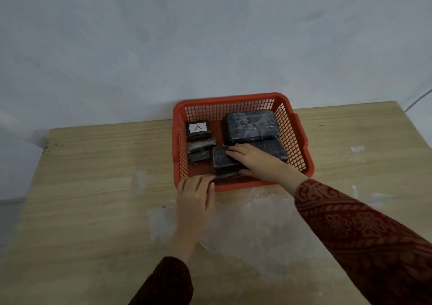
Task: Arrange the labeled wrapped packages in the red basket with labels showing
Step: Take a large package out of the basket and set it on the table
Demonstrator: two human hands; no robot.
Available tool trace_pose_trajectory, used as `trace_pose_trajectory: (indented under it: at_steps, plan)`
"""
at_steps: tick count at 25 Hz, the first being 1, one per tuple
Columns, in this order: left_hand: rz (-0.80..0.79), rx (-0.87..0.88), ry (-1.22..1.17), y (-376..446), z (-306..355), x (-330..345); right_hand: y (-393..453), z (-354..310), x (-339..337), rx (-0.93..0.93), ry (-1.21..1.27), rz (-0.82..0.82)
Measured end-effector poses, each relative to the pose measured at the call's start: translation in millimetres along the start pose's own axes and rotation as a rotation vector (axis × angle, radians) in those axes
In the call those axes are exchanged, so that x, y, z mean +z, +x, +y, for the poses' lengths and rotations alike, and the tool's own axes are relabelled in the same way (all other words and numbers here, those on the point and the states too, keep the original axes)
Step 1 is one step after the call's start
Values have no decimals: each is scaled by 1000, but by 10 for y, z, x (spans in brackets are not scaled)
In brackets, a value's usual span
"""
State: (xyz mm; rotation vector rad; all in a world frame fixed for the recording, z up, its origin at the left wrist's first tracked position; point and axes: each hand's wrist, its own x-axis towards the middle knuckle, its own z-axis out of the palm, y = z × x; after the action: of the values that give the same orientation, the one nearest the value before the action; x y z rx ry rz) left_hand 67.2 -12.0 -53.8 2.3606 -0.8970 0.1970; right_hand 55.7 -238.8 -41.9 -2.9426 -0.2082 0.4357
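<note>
**packrat_91:** So where was everything at that point?

**benchcam_guy:** The red basket [293, 127] sat on the wooden bench [93, 164], pushed back against the wall [210, 35]. The right hand [259, 162] was reaching inside it, fingers wrapped over a dark wrapped package [222, 159] near the front, thumb down on its near side, so closed around it. The left hand [195, 194] was loosely curled with its fingertips on the basket's near rim, just left of that package. Couldn't tell if it actually had hold of anything.

**packrat_91:** And the other packages?

**benchcam_guy:** Beyond the right hand lay the biggest package [251, 125], with a flatter one [273, 149] partly hidden under the hand. Beyond the left hand, in the far corner, a small package with a white "A" label [197, 128] faced up. Between that one and the left hand were two little ones [199, 150], no labels visible on them. Crumpled clear plastic wrap [257, 223] was spread over the bench between both sleeves [364, 230], on the near side of the basket.
</note>
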Motion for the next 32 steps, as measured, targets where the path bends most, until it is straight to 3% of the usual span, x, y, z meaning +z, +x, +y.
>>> trace_pose_trajectory:
  at_steps: [3,7,11,14,17,23,26,29,32]
  plan:
    - [-55,-23,82,-74,30,15,-96,-140,-127,37,-8,52]
    - [-31,-23,99,-91,22,27,-573,-454,-365,35,24,299]
    - [-15,-31,111,-91,45,64,-1390,-894,131,93,21,495]
    - [2,-17,127,-91,24,96,-1765,-1076,667,195,4,341]
    - [0,-15,132,-110,18,108,-1840,-1042,947,180,28,159]
    - [-19,-68,84,-114,62,100,-1670,-1031,769,229,182,96]
    - [-42,-107,8,-68,69,61,-1239,-905,341,186,371,275]
    - [22,-148,-46,120,42,-29,-522,-692,-44,105,330,443]
    - [103,-222,-31,467,-105,-102,215,-518,-202,102,164,374]
